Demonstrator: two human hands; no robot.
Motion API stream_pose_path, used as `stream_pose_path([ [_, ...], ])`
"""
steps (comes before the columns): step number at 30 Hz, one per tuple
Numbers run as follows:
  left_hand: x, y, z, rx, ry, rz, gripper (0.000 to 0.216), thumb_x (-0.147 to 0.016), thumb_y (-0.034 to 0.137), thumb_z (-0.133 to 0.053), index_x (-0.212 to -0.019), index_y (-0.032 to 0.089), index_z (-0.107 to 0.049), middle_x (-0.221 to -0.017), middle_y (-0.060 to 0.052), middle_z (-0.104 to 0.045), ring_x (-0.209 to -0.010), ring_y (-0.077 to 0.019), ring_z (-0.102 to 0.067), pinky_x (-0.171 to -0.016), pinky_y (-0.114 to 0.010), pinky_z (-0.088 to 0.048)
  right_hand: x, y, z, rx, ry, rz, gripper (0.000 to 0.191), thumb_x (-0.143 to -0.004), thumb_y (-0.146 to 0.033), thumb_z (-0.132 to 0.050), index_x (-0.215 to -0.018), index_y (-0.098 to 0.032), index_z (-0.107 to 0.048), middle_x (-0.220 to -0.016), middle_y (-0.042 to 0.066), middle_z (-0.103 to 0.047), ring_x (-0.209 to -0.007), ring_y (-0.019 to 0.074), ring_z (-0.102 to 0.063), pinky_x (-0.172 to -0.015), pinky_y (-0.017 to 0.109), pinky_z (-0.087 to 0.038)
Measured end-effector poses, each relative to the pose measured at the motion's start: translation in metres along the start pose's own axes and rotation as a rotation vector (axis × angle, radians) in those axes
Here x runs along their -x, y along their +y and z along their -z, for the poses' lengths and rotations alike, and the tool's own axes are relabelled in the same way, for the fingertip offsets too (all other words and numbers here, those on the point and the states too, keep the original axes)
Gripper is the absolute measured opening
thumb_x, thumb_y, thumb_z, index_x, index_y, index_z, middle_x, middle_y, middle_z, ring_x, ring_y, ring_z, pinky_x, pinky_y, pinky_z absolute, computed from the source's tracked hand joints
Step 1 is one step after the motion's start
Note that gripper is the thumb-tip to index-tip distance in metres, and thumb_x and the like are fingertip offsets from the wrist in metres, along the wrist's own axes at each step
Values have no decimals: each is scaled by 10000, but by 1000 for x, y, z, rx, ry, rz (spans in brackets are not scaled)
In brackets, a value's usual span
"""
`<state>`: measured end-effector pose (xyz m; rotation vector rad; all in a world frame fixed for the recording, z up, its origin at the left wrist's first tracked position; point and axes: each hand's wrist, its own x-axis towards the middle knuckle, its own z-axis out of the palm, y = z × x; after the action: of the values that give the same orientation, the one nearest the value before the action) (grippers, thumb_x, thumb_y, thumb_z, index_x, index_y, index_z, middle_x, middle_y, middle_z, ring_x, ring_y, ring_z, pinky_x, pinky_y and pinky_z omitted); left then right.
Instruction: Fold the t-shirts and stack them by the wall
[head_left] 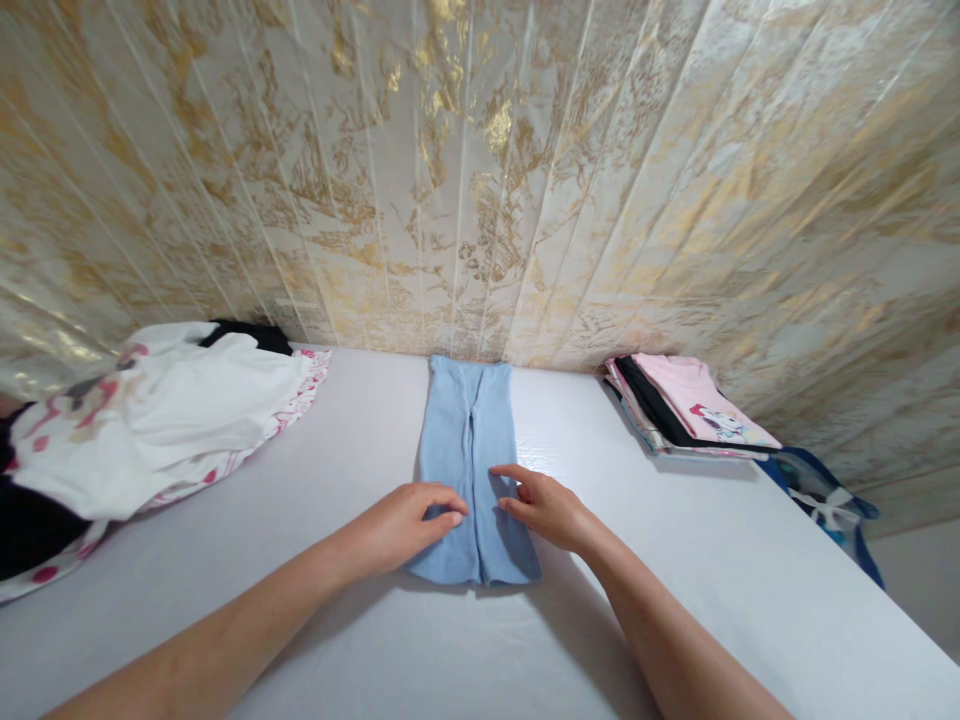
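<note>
A pair of light blue pants (448,425) lies flat in front of me, waist end toward the wall and the two legs side by side, with a narrow seam of a gap between them. My left hand (420,520) is over the leg on the left, fingers curved and thumb apart from them, holding nothing. Over the other leg is my right hand (544,505), its index finger stretched out and its thumb apart, also without anything in it. Whether the fingertips press on the cloth or hover just above it is hard to tell.
A loose heap of white, pink-patterned and black clothes (202,400) lies at the left. At the back right sits a folded stack of clothes (675,390), pink on top. A blue-edged bag (825,505) is beyond the right edge of the white table (360,640). A gold-patterned wall (480,180) rises behind.
</note>
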<state>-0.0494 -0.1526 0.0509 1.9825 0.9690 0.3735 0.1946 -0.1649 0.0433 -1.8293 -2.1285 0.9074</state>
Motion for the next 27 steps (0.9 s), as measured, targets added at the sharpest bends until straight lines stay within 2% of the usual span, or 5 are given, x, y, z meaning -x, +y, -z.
stream_pose_path([
  [5, -4, -1, 4, 146, -167, 58, 348, -873, 430, -485, -881, 176, -724, -935, -31, -753, -917, -188, -667, -848, -248, -469, -1, 8, 1, -181, -55, 63, 447, -848, -294, -558, -1288, -222, -594, -652, -38, -519, -598, 113, -468, -579, 225, -361],
  [9, -5, -8, 6, 220, -195, 86, 386, -863, 480, -501, -876, 163, -721, -908, -48, -758, -899, -189, -677, -846, -261, -483, 6, 8, 15, -369, -250, 147, 359, -873, -318, -521, -1157, -177, -689, -777, 10, -610, -652, 119, -501, -624, 234, -420],
  [19, 0, -1, 12, 249, -256, 132, 417, -854, 523, -511, -880, 162, -719, -879, -42, -748, -898, -188, -663, -850, -268, -475, 25, -11, 32, -422, -572, 226, 343, -911, -364, -509, -1102, -174, -722, -909, 36, -685, -768, 138, -582, -769, 267, -474],
  [22, 2, 2, 13, 302, -180, 135, 436, -852, 549, -526, -954, 172, -720, -989, -48, -733, -941, -200, -641, -860, -293, -473, 26, -11, 33, -539, -585, 199, 332, -891, -352, -531, -1098, -162, -708, -898, 41, -686, -757, 142, -612, -788, 290, -488],
  [27, 2, 3, 15, 671, 72, 245, 441, -852, 518, -533, -1070, 153, -651, -1166, -118, -670, -1002, -220, -649, -880, -348, -507, 20, -4, 34, -722, -438, 162, 318, -852, -320, -543, -1086, -151, -676, -981, 79, -711, -822, 159, -651, -842, 325, -492],
])
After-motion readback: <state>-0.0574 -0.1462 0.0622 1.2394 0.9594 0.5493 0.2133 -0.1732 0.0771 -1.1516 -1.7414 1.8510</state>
